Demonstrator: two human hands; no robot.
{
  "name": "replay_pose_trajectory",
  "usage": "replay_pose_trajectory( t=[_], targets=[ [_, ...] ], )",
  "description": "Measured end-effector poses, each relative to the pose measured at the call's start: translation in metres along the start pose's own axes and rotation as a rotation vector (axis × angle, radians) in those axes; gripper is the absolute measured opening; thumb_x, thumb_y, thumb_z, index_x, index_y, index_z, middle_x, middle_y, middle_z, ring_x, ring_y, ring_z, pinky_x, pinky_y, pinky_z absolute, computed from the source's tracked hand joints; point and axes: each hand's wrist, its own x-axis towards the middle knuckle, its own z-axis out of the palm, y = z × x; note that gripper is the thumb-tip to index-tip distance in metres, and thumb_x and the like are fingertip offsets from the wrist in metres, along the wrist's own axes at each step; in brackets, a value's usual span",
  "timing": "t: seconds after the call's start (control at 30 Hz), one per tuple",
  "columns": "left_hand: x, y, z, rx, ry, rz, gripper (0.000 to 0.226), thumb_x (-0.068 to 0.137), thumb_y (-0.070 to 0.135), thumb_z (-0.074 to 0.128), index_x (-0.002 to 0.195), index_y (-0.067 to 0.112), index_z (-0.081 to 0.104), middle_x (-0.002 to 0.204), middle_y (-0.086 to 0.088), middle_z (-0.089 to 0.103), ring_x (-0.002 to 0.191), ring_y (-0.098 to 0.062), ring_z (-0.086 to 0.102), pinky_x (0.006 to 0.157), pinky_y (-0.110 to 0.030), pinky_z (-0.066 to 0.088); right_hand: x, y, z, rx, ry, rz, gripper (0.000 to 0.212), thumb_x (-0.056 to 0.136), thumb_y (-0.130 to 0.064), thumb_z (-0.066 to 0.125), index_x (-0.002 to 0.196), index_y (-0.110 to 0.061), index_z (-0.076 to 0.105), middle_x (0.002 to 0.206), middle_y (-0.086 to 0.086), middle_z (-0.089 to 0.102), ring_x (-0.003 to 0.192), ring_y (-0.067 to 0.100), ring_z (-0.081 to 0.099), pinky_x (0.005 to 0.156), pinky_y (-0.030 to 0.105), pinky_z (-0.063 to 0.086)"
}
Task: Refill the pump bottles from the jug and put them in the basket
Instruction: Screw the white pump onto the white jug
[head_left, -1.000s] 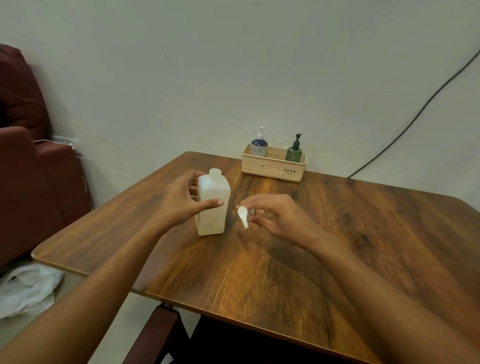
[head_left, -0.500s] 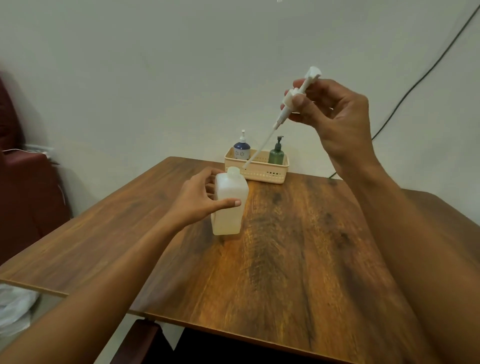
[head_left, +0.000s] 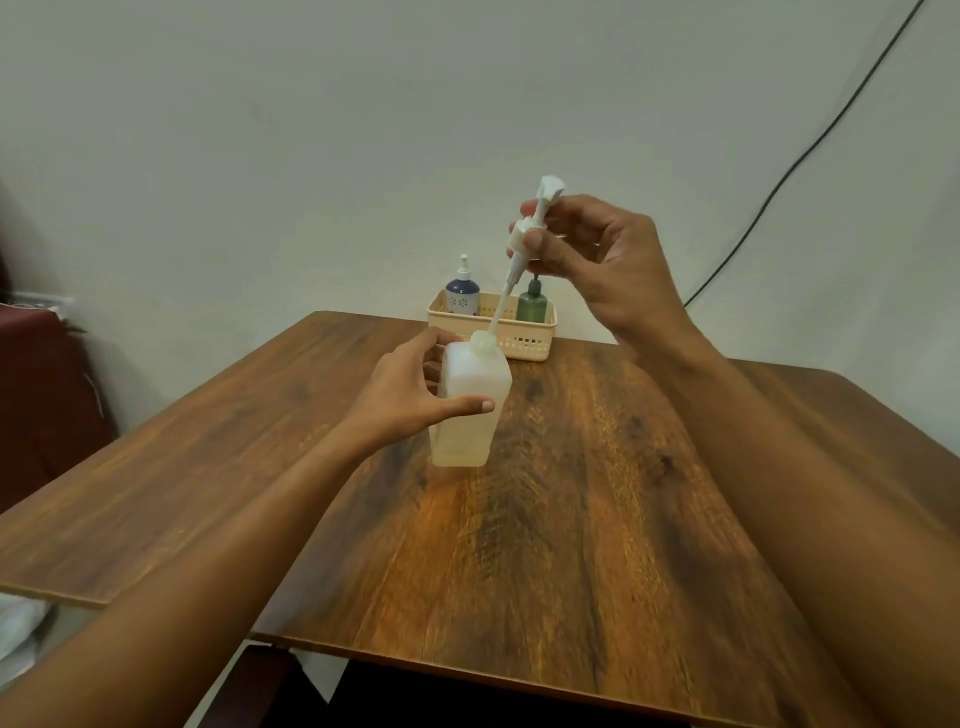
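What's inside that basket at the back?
Two pump bottles stand in the basket: a blue one left, a green one right. Its walls hide their bases.

Dim, warm indoor light; soft motion blur throughout, wide-angle bending at the edges.

Plenty of open bench (head_left: 597, 519) in front and off to the right, nothing sitting there. Stuff in the way: the white bottle (head_left: 470, 410) mid-bench, and the basket (head_left: 524, 340) at the far edge against the wall, with a blue bottle (head_left: 462, 296) and a green bottle (head_left: 532, 306) poking up inside. The gap between those two is free.
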Motion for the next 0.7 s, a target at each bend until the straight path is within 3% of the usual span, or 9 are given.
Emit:
replay_pose_trajectory(
  t=[0.2,0.37,0.5,0.7],
  targets=[
    [-0.001,0.010,0.004,-0.056,0.004,0.026,0.079,0.070,0.056,0.088,0.134,0.023,0.056,0.128,0.005,0.064,0.108,-0.012,0.068,0.085,-0.040,0.063,-0.012,0.026,0.013,-0.075,-0.157,0.086,0.037,0.098,-0.022,0.078,0.133,-0.012,0.073,0.131,-0.001,0.077,0.121,0.012,0.074,0.108,0.045,0.058],
    [0.001,0.017,0.006,-0.064,0.010,0.036,0.083,0.065,0.065,0.085,0.132,0.026,0.056,0.127,0.005,0.064,0.106,-0.012,0.068,0.083,-0.039,0.064,-0.022,0.042,0.011,-0.070,-0.217,0.159,0.037,0.098,-0.029,0.078,0.134,-0.017,0.075,0.130,-0.006,0.078,0.125,0.008,0.071,0.114,0.047,0.054],
    [0.000,0.021,0.008,-0.081,-0.001,0.030,0.086,0.061,0.069,0.084,0.130,0.027,0.057,0.124,0.008,0.065,0.104,-0.010,0.068,0.083,-0.037,0.064,-0.026,0.049,0.010,-0.049,-0.208,0.188,0.035,0.099,-0.029,0.077,0.132,-0.017,0.076,0.125,-0.006,0.079,0.121,0.009,0.073,0.111,0.044,0.056],
    [0.002,0.024,0.013,-0.080,0.018,0.037,0.081,0.068,0.057,0.088,0.134,0.021,0.058,0.127,0.002,0.066,0.107,-0.014,0.068,0.085,-0.042,0.063,-0.027,0.051,0.010,-0.167,-0.143,0.153,0.042,0.091,-0.030,0.086,0.128,-0.012,0.078,0.119,-0.003,0.081,0.109,0.006,0.076,0.096,0.026,0.062]
  ],
)
